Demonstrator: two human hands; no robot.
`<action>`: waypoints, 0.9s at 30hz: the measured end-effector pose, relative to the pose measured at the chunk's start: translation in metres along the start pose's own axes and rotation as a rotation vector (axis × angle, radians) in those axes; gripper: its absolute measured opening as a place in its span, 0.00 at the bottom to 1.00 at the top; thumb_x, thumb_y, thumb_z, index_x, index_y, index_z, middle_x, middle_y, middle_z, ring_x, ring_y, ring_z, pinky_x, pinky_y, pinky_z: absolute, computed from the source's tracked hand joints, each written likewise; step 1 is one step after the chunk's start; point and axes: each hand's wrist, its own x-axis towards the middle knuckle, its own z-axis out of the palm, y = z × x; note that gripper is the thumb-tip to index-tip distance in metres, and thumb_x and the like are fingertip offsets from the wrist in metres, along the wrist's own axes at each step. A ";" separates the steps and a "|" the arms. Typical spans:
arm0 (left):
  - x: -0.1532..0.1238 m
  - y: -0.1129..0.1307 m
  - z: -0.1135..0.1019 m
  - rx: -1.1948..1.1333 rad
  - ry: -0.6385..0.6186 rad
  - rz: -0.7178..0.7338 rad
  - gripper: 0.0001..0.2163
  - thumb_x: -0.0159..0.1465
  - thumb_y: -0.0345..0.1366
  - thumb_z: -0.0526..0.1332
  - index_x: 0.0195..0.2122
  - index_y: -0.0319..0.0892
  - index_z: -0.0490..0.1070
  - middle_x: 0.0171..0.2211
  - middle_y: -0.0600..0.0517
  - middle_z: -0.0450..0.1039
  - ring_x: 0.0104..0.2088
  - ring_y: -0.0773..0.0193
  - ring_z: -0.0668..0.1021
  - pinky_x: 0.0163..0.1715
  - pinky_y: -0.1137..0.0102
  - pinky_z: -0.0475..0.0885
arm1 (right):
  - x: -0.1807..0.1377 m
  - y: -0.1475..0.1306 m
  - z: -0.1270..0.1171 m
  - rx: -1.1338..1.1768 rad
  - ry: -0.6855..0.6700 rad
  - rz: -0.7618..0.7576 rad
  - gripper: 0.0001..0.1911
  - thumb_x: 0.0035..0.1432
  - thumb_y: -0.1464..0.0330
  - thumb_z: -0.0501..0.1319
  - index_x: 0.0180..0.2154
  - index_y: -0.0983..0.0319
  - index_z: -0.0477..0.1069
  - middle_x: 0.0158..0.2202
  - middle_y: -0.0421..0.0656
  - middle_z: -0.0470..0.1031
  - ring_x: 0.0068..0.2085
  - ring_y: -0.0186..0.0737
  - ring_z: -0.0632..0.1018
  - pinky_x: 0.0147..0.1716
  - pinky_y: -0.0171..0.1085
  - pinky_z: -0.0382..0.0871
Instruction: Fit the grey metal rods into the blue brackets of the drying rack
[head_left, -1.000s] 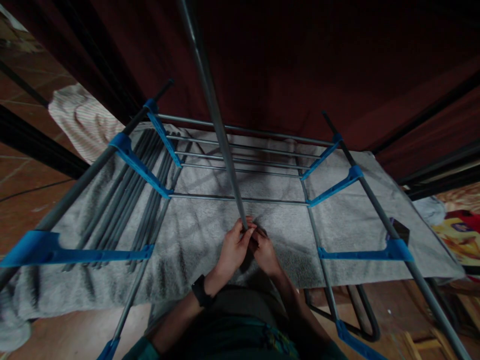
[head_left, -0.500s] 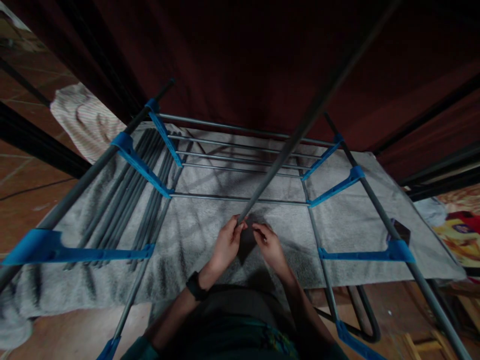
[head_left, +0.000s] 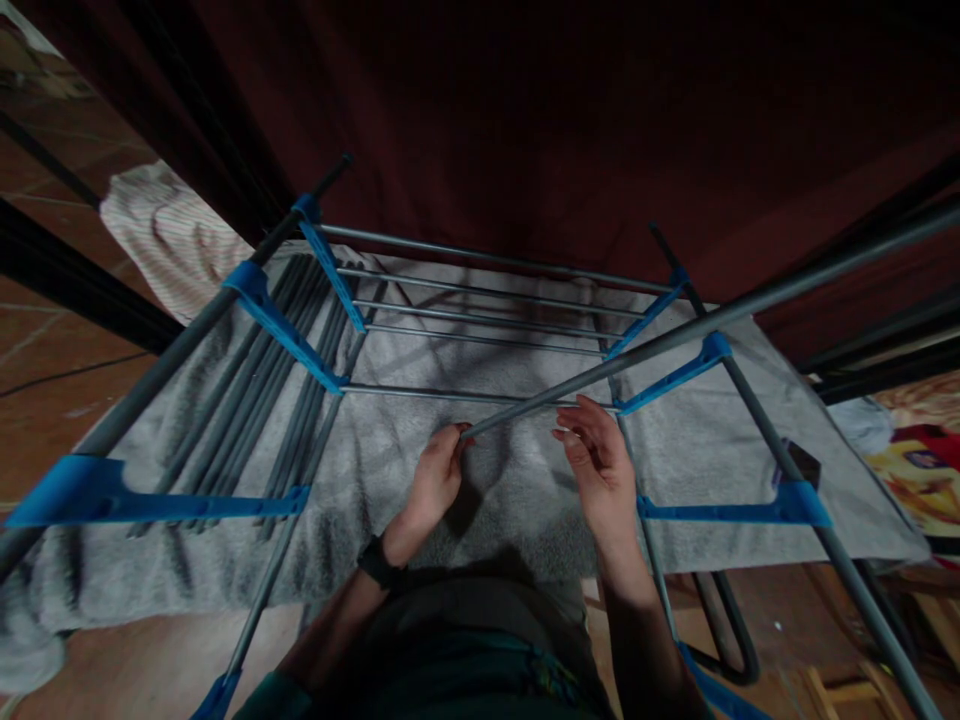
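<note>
Across the grey cloth (head_left: 525, 490) in front of you, a metal rack (head_left: 420, 393) is spreading to both sides, its blue brackets (head_left: 285, 345) gripping the poles. One long tube (head_left: 675, 337) is slanting up to the far right, crossing in front of the rack's right side in your view. At left, several loose tubes (head_left: 236, 430) are lying side by side on the cloth. Your left hand (head_left: 436, 475) is pinching the long tube's near end, its length extending rightward. Your right hand (head_left: 600, 460) is hovering just on your side of that tube, thumb and fingers curving apart. A dark watch (head_left: 380, 563) is circling your left wrist.
</note>
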 end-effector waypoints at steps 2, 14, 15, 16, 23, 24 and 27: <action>0.001 -0.003 -0.004 0.052 -0.010 0.019 0.11 0.66 0.32 0.51 0.42 0.44 0.73 0.37 0.47 0.75 0.41 0.57 0.77 0.47 0.61 0.71 | -0.001 -0.008 0.000 0.036 0.013 -0.014 0.22 0.62 0.63 0.62 0.57 0.53 0.67 0.49 0.44 0.76 0.50 0.41 0.77 0.51 0.46 0.73; 0.001 -0.028 -0.023 0.512 -0.041 0.197 0.17 0.65 0.25 0.48 0.49 0.41 0.72 0.40 0.45 0.76 0.43 0.54 0.75 0.45 0.59 0.69 | 0.004 -0.011 0.000 0.217 0.131 0.075 0.16 0.62 0.60 0.62 0.51 0.54 0.72 0.43 0.42 0.79 0.45 0.41 0.79 0.48 0.48 0.76; 0.001 -0.029 -0.025 0.573 -0.050 0.220 0.18 0.65 0.25 0.48 0.50 0.40 0.72 0.40 0.44 0.76 0.43 0.53 0.75 0.46 0.59 0.69 | 0.004 -0.009 0.000 0.228 0.139 0.080 0.14 0.61 0.60 0.63 0.49 0.54 0.73 0.42 0.41 0.79 0.44 0.41 0.79 0.47 0.47 0.76; 0.002 -0.030 -0.028 0.638 -0.061 0.241 0.18 0.65 0.25 0.48 0.52 0.40 0.72 0.40 0.44 0.76 0.42 0.53 0.75 0.46 0.59 0.69 | 0.004 -0.008 0.000 0.238 0.149 0.085 0.13 0.61 0.60 0.63 0.47 0.55 0.74 0.42 0.41 0.79 0.43 0.41 0.80 0.47 0.47 0.76; 0.006 -0.038 -0.040 0.896 -0.080 0.325 0.20 0.66 0.25 0.48 0.57 0.38 0.69 0.39 0.43 0.76 0.40 0.52 0.75 0.47 0.57 0.68 | 0.007 0.000 -0.001 0.259 0.219 0.130 0.12 0.58 0.59 0.66 0.41 0.57 0.74 0.38 0.40 0.79 0.40 0.39 0.80 0.44 0.46 0.77; 0.005 -0.039 -0.040 0.903 -0.075 0.330 0.20 0.66 0.25 0.49 0.57 0.38 0.69 0.40 0.43 0.76 0.40 0.52 0.75 0.47 0.57 0.68 | 0.008 0.001 0.000 0.256 0.219 0.137 0.12 0.57 0.59 0.66 0.41 0.57 0.74 0.38 0.40 0.79 0.39 0.39 0.80 0.43 0.46 0.77; 0.004 -0.045 -0.040 0.903 -0.069 0.330 0.20 0.66 0.26 0.49 0.57 0.38 0.69 0.42 0.42 0.77 0.41 0.51 0.76 0.47 0.57 0.68 | 0.008 0.002 0.001 0.250 0.213 0.145 0.12 0.56 0.58 0.67 0.40 0.58 0.74 0.38 0.40 0.79 0.39 0.39 0.80 0.43 0.45 0.77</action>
